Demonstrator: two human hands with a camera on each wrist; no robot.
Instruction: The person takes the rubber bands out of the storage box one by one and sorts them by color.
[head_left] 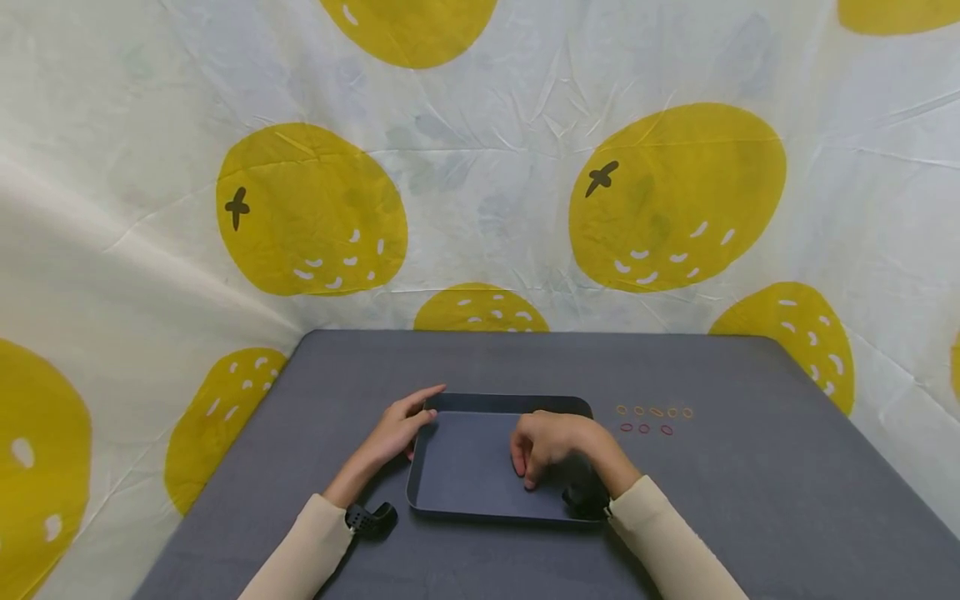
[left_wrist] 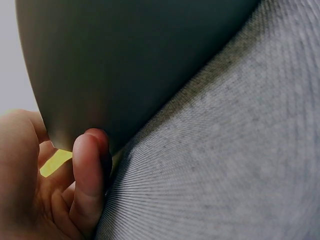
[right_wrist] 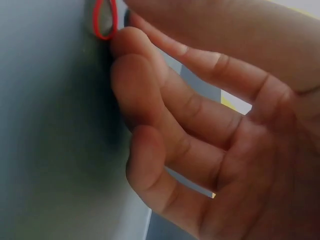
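Observation:
A dark grey rectangular tray (head_left: pixel 480 492) lies on the grey table. My left hand (head_left: pixel 397 431) grips its far left corner, with the thumb over the rim. In the left wrist view, curled fingers (left_wrist: pixel 89 165) sit against the tray's outer wall (left_wrist: pixel 135 65). Inside the tray, my right hand (head_left: pixel 551 442) points its bent fingers down at the tray floor. A red rubber band (right_wrist: pixel 95 22) shows at the thumb and index fingertips in the right wrist view, apparently pinched there; its upper end is cut off. The other right fingers (right_wrist: pixel 145 155) curl loosely by the tray surface.
Right of the tray, several yellow-orange rubber bands (head_left: pixel 639 411) lie in a row on the table (head_left: pixel 750 500). Three red rubber bands (head_left: pixel 643 429) form a nearer row. Behind the table hangs a white curtain (head_left: pixel 487 208) with yellow fruit prints.

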